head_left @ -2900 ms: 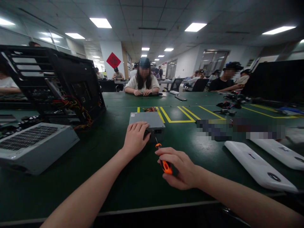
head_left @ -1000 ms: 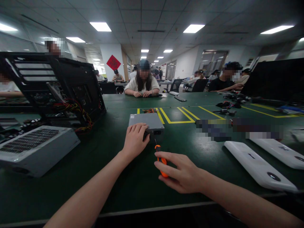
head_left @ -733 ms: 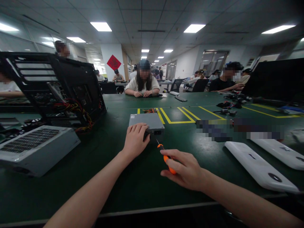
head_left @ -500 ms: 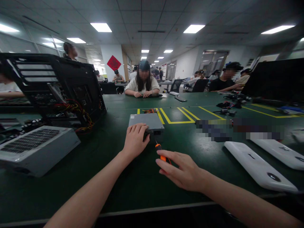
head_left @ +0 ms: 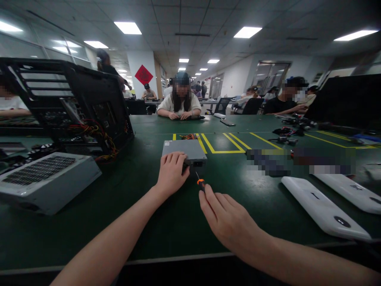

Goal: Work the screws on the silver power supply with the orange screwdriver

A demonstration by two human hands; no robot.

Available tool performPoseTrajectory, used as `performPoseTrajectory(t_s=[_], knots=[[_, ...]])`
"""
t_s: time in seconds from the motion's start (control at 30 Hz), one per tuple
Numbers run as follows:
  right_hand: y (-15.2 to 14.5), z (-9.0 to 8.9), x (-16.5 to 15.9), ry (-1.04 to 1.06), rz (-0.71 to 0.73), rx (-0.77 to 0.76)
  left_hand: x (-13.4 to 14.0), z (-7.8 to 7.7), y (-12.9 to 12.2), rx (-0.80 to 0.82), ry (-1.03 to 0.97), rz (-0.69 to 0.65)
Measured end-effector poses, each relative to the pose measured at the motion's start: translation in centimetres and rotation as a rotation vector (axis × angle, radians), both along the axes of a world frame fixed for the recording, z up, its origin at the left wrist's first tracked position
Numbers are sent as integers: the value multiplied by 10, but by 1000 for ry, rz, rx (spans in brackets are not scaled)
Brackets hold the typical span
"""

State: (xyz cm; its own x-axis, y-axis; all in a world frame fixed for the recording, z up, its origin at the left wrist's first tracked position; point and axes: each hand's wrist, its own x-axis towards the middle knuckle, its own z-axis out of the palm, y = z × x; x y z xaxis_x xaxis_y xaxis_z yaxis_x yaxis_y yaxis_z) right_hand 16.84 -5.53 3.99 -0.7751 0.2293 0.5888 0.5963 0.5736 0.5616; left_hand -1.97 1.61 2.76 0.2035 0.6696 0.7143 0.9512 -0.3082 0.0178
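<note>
A grey computer power supply (head_left: 190, 149) lies on the green table in front of me, its socket side turned toward me. My left hand (head_left: 172, 171) grips its near left part, fingers over the top and thumb along the front face. In my right hand (head_left: 228, 212) is a screwdriver (head_left: 201, 183) with an orange and black handle, the fingers closed round it. The thin shaft points up toward the socket side. Whether the tip touches the casing, I cannot tell. Coloured wires (head_left: 189, 136) show behind the power supply.
An open black computer case (head_left: 89, 107) and a second power supply (head_left: 50, 180) stand at the left. White casings (head_left: 323, 208) lie at the right, below dark blurred items. Cables (head_left: 285, 140) lie farther back. A person (head_left: 179, 104) sits across the table (head_left: 154, 242).
My right hand has turned and closed its fingers farther round the screwdriver handle, hiding more of it. My left hand still grips the power supply.
</note>
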Motion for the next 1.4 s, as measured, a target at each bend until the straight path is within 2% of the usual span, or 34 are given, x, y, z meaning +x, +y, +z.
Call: performPoseTrajectory(t_s=[0.13, 0.27, 0.47, 0.57, 0.7, 0.77, 1.0, 1.13, 1.3, 1.4], knots=[[-1, 13, -4, 55, -117, -77, 0, 0, 0, -7, -1, -7], [-5, 13, -11, 37, -134, -78, 1, -1, -1, 5, -8, -13], [2, 17, -9, 66, -3, -60, 6, -4, 1, 45, 84, -148], [14, 19, 0, 103, 50, -36, 6, -4, 4, 86, 94, -167], [32, 9, 13, 24, 338, -94, 3, -5, 6, 104, 123, -173], [38, 2, 18, -12, 437, -137, 2, -5, 6, 93, 145, -177], [44, -5, 17, 153, 439, -67, 2, -5, 3, 41, 106, -163], [40, -5, 17, 74, 463, -189, 5, -7, 4, 31, 32, -96], [35, -1, 19, -24, 503, -379, 5, -8, 6, -4, 18, -89], [36, -2, 18, -19, 544, -416, 6, -8, 5, -14, 13, -84]])
